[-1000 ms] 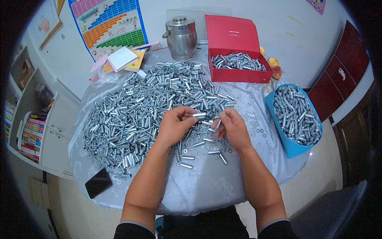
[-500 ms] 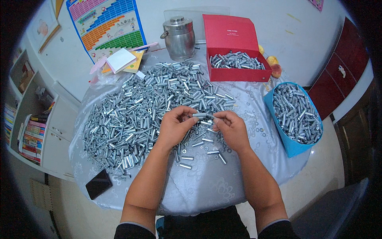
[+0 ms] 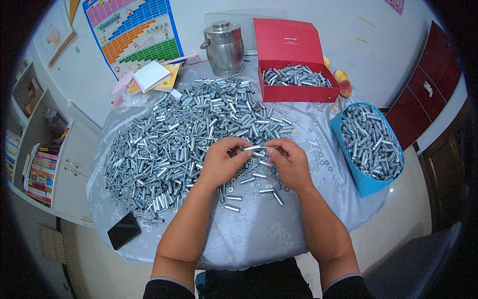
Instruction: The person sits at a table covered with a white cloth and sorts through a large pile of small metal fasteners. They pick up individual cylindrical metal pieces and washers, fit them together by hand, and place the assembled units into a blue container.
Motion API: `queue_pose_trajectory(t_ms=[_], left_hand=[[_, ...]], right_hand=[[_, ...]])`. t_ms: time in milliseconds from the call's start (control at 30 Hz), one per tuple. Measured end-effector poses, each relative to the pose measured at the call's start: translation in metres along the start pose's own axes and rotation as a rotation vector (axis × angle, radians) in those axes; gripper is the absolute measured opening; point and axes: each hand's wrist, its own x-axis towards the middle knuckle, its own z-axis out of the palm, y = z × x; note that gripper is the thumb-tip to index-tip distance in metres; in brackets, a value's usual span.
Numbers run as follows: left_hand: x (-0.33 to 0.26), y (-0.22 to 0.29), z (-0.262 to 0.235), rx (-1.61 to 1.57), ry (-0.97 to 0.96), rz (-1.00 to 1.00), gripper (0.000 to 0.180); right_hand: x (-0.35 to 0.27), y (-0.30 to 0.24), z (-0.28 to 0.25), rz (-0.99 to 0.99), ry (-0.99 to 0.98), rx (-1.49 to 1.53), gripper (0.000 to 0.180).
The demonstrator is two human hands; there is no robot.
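Both my hands are over the front edge of a broad heap of silver metal sleeves and bolts [image 3: 164,144]. My left hand [image 3: 224,159] pinches one short metal sleeve [image 3: 253,147] between thumb and fingers, lying roughly level. At its right end, the closed fingertips of my right hand [image 3: 288,162] hold a thin metal piece, mostly covered by the fingers. I cannot tell how far that piece is inside the sleeve. A few loose sleeves [image 3: 232,207] and small rings lie just in front of the hands.
A red lidded box [image 3: 298,94] of metal parts stands at the back. A blue bin [image 3: 371,187] full of them is at the right. Behind the heap is a steel canister [image 3: 224,50]. A black phone [image 3: 123,231] lies near left. Washers dot the silver tablecloth [image 3: 259,234].
My right hand has come slightly left, closer to my left hand. The sleeve has tilted a little, and the thin piece now meets its right end.
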Motion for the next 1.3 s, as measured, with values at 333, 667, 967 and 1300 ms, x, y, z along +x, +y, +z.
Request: queue_pose_trajectory(t_ms=[333, 667, 967, 1300], left_hand=[[-0.001, 0.010, 0.000, 0.375, 0.033, 0.254, 0.021], [-0.001, 0.009, 0.003, 0.048, 0.055, -0.083, 0.026], [0.005, 0.010, -0.004, -0.784, 0.073, -0.330, 0.018], [0.006, -0.002, -0.009, -0.947, 0.022, -0.356, 0.009]], right_hand=[[0.000, -0.006, 0.001, -0.080, 0.012, 0.019, 0.016], [0.006, -0.004, -0.002, 0.171, 0.143, 0.423, 0.017], [0.005, -0.001, -0.006, 0.118, -0.040, 0.417, 0.017], [0.001, -0.004, -0.001, 0.133, -0.136, 0.375, 0.019]])
